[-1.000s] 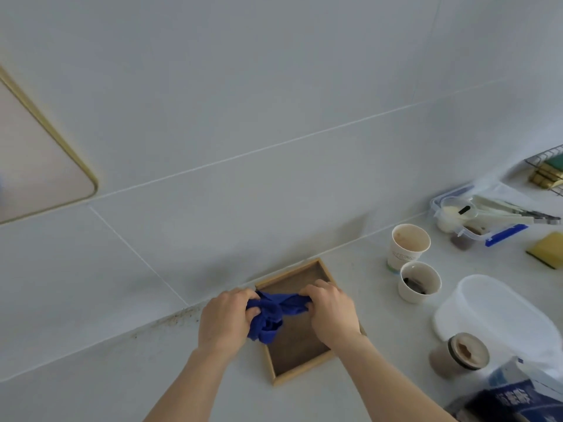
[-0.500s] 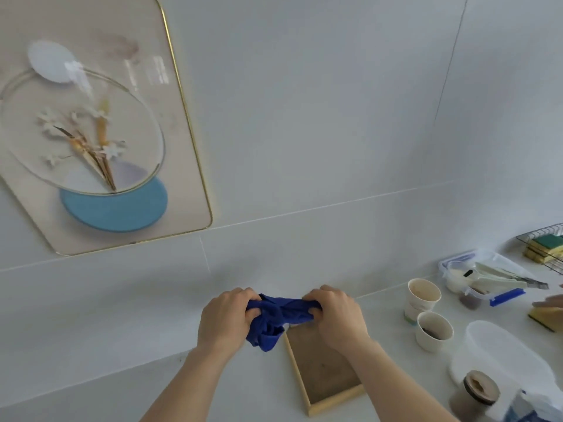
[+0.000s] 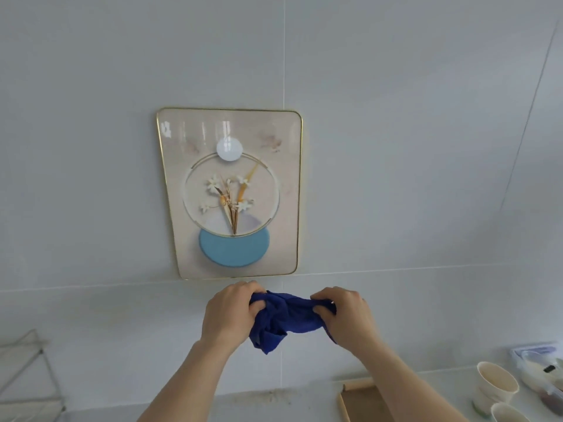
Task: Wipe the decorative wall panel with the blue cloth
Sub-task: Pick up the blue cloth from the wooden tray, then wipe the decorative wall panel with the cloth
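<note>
The decorative wall panel (image 3: 231,193) hangs on the grey tiled wall straight ahead: a gold-edged rounded rectangle with a flower motif, a white disc and a light blue disc. Just below its bottom edge, a bunched dark blue cloth (image 3: 281,319) is stretched between both hands. My left hand (image 3: 228,315) grips its left end and my right hand (image 3: 347,318) grips its right end. The cloth hangs in the air in front of the wall, apart from the panel.
On the counter at the lower right lie a wooden tray (image 3: 358,400), two paper cups (image 3: 495,386) and a plastic container (image 3: 539,363). A wire rack (image 3: 29,382) stands at the lower left.
My view has swung up and left, bringing the panel from the upper left to the centre. Both hands, still gripping the cloth, have risen to just below the panel.
</note>
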{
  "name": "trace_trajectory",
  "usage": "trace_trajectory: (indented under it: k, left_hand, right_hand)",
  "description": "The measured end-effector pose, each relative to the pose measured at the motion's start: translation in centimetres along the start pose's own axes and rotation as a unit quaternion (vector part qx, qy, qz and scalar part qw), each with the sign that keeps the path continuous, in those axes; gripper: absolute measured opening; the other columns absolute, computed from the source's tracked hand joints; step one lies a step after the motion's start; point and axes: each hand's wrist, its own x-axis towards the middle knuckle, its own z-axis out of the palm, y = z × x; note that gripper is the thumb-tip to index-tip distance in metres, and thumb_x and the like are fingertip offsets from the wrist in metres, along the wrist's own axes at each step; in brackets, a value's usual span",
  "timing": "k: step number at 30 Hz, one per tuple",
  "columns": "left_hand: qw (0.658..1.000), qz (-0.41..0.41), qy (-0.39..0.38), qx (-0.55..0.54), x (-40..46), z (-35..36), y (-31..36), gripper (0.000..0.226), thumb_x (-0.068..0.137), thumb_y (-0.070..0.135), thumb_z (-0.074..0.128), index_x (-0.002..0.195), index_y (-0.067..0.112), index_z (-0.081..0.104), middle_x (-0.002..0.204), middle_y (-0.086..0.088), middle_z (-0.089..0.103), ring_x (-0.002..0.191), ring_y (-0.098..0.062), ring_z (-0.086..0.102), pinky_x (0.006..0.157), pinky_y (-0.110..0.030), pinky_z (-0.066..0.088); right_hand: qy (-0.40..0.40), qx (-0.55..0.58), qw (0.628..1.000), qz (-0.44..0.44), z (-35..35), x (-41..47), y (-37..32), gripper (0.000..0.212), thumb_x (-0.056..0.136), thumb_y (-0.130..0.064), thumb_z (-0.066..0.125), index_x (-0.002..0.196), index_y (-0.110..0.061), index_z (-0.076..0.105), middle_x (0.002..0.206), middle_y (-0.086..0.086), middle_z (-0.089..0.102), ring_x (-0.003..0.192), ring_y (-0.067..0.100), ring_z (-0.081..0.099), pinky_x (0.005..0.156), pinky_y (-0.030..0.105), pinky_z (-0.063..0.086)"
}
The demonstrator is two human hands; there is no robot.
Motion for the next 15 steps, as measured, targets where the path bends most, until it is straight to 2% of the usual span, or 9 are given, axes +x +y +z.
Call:
trace_trajectory:
  k: [3,6,9,12,15]
  left_hand:
    - [0.999,-0.011,0.026,-0.023,0.4,-2.6,-0.8,0.014,0.094,0.032,0.058,0.102,0.035,0.070,0.091,0.013,0.074,0.086,-0.016,0.066,0.074,-0.032,0.054]
    - [0.998,-0.009,0.052,-0.047,1.3,-4.5,-1.2,0.012,0.095,0.033,0.059,0.099,0.033,0.070,0.087,0.014,0.072,0.083,-0.014,0.065,0.071,-0.030,0.053]
    - [0.993,-0.013,0.072,-0.095,2.3,-5.8,-0.8,0.007,0.096,0.033,0.061,0.097,0.035,0.069,0.078,0.016,0.068,0.079,-0.011,0.066,0.067,-0.023,0.049]
    - [0.980,-0.017,0.103,-0.168,3.2,-6.6,0.2,0.006,0.096,0.033,0.065,0.100,0.032,0.070,0.080,0.017,0.070,0.077,-0.008,0.068,0.064,-0.019,0.049]
    - [0.964,-0.007,0.127,-0.233,4.0,-6.8,1.8,0.011,0.094,0.034,0.068,0.100,0.027,0.074,0.085,0.011,0.076,0.080,-0.010,0.070,0.073,-0.035,0.059]
  right_hand:
    - [0.027,0.109,0.993,0.025,-0.3,0.9,-2.3,0.022,0.092,-0.012,0.070,0.098,-0.031,0.081,0.082,-0.021,0.073,0.082,0.010,0.070,0.074,0.027,0.053]
    - [0.031,0.249,0.967,0.041,-0.9,1.9,-4.4,0.025,0.092,-0.008,0.071,0.090,-0.030,0.082,0.082,-0.012,0.081,0.080,0.016,0.076,0.071,0.025,0.058]
    - [0.033,0.426,0.901,0.072,-1.9,2.6,-6.3,0.015,0.095,-0.009,0.072,0.099,-0.018,0.082,0.090,-0.002,0.085,0.086,0.017,0.080,0.068,0.019,0.060]
    - [0.049,0.539,0.837,0.083,-2.5,3.5,-7.9,0.013,0.096,-0.013,0.073,0.106,-0.013,0.081,0.101,0.005,0.084,0.101,0.022,0.078,0.081,0.027,0.059]
    - [0.056,0.637,0.765,0.076,-2.6,4.4,-9.5,0.024,0.101,-0.019,0.067,0.116,-0.004,0.077,0.116,0.020,0.079,0.116,0.038,0.073,0.094,0.042,0.059]
